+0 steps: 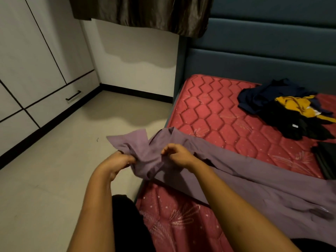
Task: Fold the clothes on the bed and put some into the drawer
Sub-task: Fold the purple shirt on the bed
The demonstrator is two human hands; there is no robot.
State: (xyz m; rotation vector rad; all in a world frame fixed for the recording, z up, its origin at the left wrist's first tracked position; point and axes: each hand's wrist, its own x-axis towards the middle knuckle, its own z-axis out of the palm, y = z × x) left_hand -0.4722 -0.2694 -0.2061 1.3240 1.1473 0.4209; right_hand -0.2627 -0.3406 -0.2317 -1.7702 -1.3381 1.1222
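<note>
Head view: the purple garment (236, 179) lies stretched across the bed (218, 113) w/ one end bunched past the bed's left edge. Likely risk is that end dropping to the floor or the cloth twisting if either pinch loosens or the hands pull unevenly; the unfolded pile (283, 110) sits well apart near the bed's far right edge, and the drawer (60, 95) is closed. Left hand (118, 162) & right hand (177, 154) each pinch that bunched end w/ curled fingers, forearms reaching fwd, hands near each other just off the left edge.
</note>
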